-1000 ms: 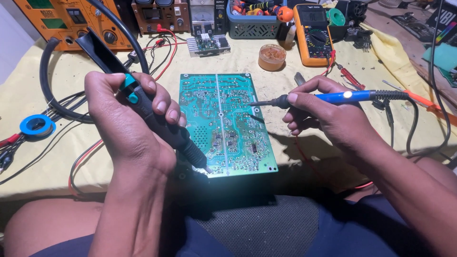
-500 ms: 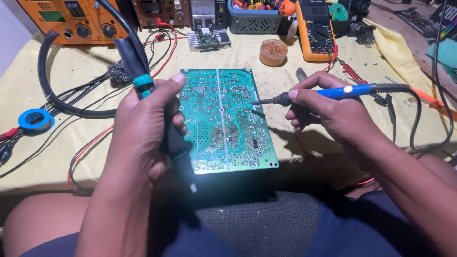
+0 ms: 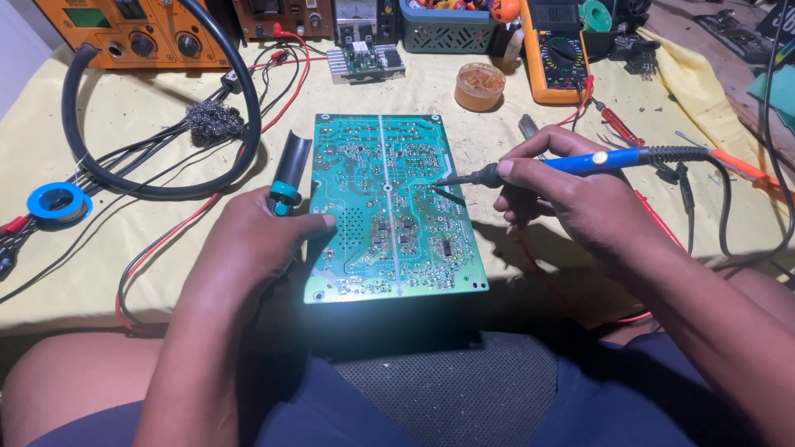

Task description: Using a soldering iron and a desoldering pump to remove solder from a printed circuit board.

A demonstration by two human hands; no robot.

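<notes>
circuit board (image 3: 389, 207) between hands, jar (image 3: 479, 86) behind

Yellow multimeter (image 3: 557, 50), flux tin (image 3: 479, 86), steel wool (image 3: 214, 122)

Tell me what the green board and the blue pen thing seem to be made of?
The green board looks like stiff fibreglass-type sheet with a glossy green coat; shiny silvery dots, probably solder, speckle it. The blue pen thing, held in the right hand, seems to have a smooth plastic handle, a dark collar that may be rubber, and a thin metal tip. The left hand holds a black, matt, likely plastic tool.
</notes>
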